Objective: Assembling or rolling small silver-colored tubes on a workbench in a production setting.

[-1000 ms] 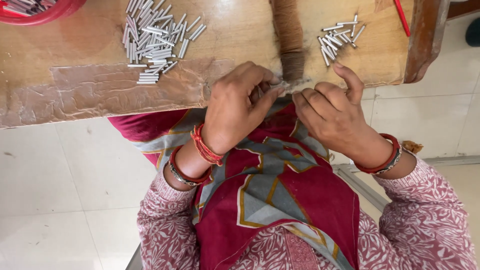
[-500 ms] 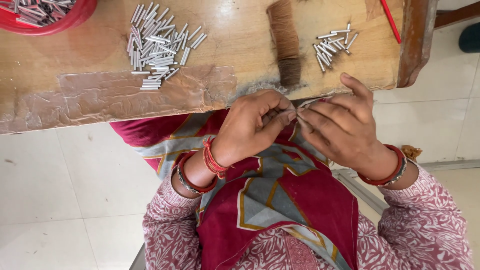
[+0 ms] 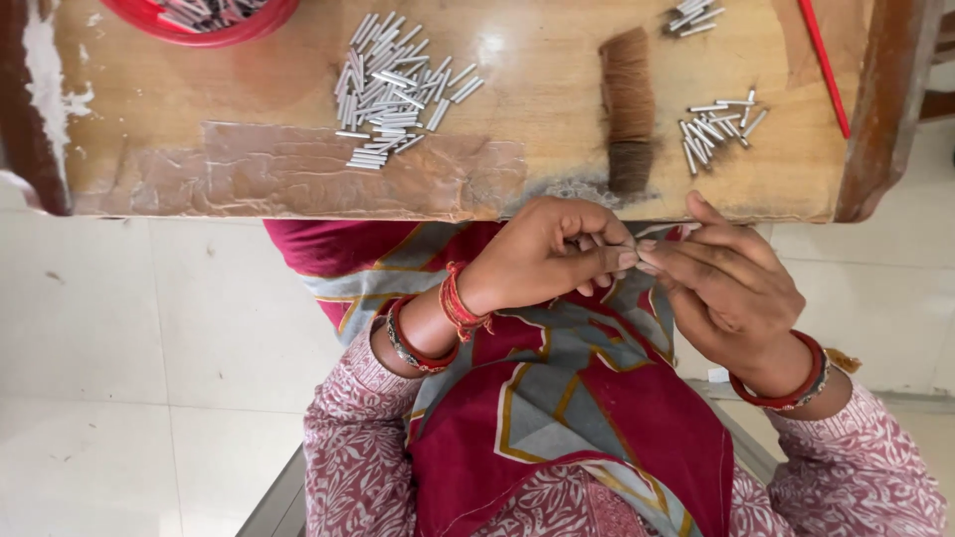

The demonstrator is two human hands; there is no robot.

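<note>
My left hand (image 3: pixel 542 254) and my right hand (image 3: pixel 726 283) meet fingertip to fingertip just below the front edge of a wooden board (image 3: pixel 279 169), over my lap. The fingers of both pinch something very small between them; it is mostly hidden, so I cannot tell what it is. On the board above my hands lies a brown tuft of hair-like fibre (image 3: pixel 628 104). A small heap of short silver metal tubes (image 3: pixel 714 129) lies right of the tuft, and a larger heap (image 3: pixel 393 89) lies left of it.
A red bowl (image 3: pixel 224 25) holding more metal tubes sits at the board's far left corner. A red stick (image 3: pixel 824 65) lies near the right edge. A few tubes (image 3: pixel 693 15) lie at the top. Pale floor tiles (image 3: pixel 119 368) surround my seat.
Both hands have drawn back from the board's edge toward my lap, staying pinched together. The view has shifted so more of the board shows.
</note>
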